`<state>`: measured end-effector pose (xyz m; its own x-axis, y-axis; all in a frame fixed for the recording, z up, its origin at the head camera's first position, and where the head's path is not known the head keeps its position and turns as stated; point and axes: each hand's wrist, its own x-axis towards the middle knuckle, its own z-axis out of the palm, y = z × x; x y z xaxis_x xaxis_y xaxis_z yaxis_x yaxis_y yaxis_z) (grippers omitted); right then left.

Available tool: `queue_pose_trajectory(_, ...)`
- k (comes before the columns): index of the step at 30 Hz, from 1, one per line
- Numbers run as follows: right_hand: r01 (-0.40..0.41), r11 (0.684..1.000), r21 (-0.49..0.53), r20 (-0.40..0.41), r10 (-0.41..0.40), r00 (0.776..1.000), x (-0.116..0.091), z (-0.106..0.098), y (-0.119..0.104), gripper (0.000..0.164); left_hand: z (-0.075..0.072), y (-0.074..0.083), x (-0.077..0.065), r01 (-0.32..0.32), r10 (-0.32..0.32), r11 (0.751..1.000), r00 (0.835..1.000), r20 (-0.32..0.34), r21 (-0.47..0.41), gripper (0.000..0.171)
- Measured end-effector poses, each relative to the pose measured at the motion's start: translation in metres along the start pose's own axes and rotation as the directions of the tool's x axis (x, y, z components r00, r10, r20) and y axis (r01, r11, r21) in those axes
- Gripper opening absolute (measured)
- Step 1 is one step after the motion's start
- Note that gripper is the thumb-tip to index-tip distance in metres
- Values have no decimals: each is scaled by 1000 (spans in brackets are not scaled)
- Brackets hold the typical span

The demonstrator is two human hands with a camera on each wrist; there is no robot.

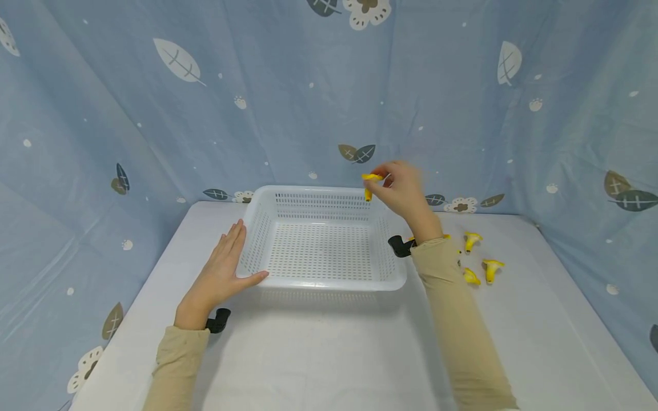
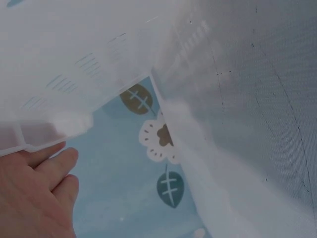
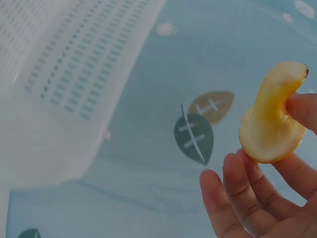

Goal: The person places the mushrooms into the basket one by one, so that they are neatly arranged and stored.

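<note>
My right hand (image 1: 398, 185) pinches a yellow mushroom (image 1: 368, 194) above the back right corner of a white plastic basket (image 1: 329, 283). In the right wrist view the mushroom (image 3: 272, 119) has a flared pale cap and a bent stem with a dark tip, held between thumb and fingers. My left hand (image 1: 221, 265) rests at the basket's front left corner, fingers stretched along the outer side and thumb on the front rim. The left wrist view shows its fingertips (image 2: 59, 168) right at the rim. The basket has slotted walls and a slotted floor.
Several more yellow mushrooms, such as one mushroom (image 1: 492, 270), lie on the white table (image 1: 534, 319) right of the basket, some partly hidden by the right forearm. A blue patterned curtain (image 1: 288, 114) hangs behind the table. Black wrist mounts (image 1: 400, 246) stick out from the wrists.
</note>
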<state>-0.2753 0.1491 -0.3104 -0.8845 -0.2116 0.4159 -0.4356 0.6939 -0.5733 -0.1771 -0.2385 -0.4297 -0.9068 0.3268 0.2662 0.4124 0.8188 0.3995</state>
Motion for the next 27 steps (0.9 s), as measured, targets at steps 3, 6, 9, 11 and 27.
queue_pose_trajectory(3, 3, 1000, -2, 11, -3, 1000, 5, 9, -3, 29, 1, -1, 0, 3, -3, 1000, 1000, 0, -2, 117)
queue_pose_trajectory(6, -2, 1000, -4, 29, 2, 1000, 10, 18, -7, 30, 1, -2, 0, 5, -5, 1000, 1000, 0, -4, 117)
queue_pose_trajectory(9, -10, 1000, 3, 54, 10, 998, 15, 28, -10, 31, 1, -1, -1, 8, -8, 1000, 1000, 0, -6, 116)
queue_pose_trajectory(11, -18, 1000, 7, 71, 17, 997, 18, 34, -12, 31, 1, -1, -1, 11, -11, 1000, 1000, 0, -9, 116)
queue_pose_trajectory(27, -25, 998, 63, 94, 19, 995, 28, 93, -22, 28, -2, 3, 0, 22, -22, 1000, 1000, 15, -10, 116)
